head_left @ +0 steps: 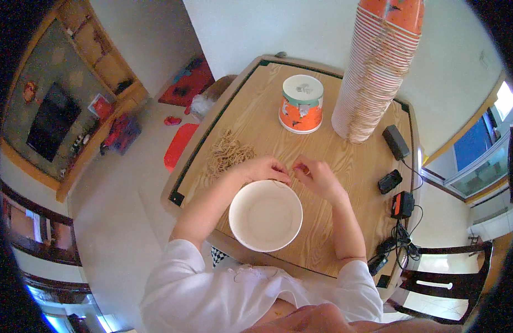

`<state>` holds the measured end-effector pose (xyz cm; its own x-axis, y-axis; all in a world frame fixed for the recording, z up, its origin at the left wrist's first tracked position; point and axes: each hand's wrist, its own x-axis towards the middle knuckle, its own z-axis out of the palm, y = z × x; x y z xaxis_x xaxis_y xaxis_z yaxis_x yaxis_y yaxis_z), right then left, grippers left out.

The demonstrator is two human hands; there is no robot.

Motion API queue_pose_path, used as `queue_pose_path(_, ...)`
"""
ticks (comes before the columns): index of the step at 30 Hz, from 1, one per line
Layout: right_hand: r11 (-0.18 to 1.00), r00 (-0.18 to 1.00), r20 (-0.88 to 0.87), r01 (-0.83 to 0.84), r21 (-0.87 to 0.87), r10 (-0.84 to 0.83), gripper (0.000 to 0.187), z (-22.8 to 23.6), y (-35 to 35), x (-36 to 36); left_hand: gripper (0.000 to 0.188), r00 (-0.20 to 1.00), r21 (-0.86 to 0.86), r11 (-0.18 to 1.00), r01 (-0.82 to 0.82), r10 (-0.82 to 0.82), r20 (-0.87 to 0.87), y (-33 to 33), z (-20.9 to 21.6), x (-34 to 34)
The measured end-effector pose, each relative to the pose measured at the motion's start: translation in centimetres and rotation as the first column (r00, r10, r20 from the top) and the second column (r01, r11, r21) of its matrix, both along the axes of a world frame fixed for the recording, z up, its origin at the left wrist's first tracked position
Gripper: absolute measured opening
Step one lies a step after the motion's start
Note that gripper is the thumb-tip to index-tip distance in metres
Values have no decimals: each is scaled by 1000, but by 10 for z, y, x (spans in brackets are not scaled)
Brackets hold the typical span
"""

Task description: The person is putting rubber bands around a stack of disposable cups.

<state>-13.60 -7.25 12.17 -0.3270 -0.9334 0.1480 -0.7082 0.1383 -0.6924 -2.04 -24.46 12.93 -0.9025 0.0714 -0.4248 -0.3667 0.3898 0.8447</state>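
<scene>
A white paper bucket (pixel 266 217) is tipped toward me at the near table edge, its bare inside facing up. Curled over its far rim is my left hand (pixel 269 169), fingers closed against the bucket. A thin brown strand shows at the rim beside those fingers. Just to the right, my right hand (pixel 318 176) is raised in a pinch, close to the left fingertips. Whatever lies in that pinch is too small to make out. Beyond my left forearm lies a loose pile of tan twine (pixel 229 155).
An orange and green paper bucket (pixel 301 108) stands upside down farther back. A tall leaning stack of nested buckets (pixel 373 72), twine hanging along its side, rises at back right. Black adapters (pixel 396 142) and tangled cables (pixel 402 238) line the right edge. A dark chair (pixel 448 280) stands beyond.
</scene>
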Motion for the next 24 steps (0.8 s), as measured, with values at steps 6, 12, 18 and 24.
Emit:
queue_pose_path(6,946,957,145,-209,-249,250,23,7,4,-1,18,971,272,934,-233,241,6,22,-13,18)
queue_pose_path(12,951,953,95,-273,-142,288,18,4,5,-1,22,911,260,882,-394,413,-20,44,-13,39)
queue_pose_path(18,921,936,28,-340,-189,351,9,4,6,2,16,839,314,805,-504,542,-43,59,-7,57)
queue_pose_path(24,950,950,-26,-312,-23,311,14,3,5,10,11,830,350,797,-493,551,-87,57,-32,67)
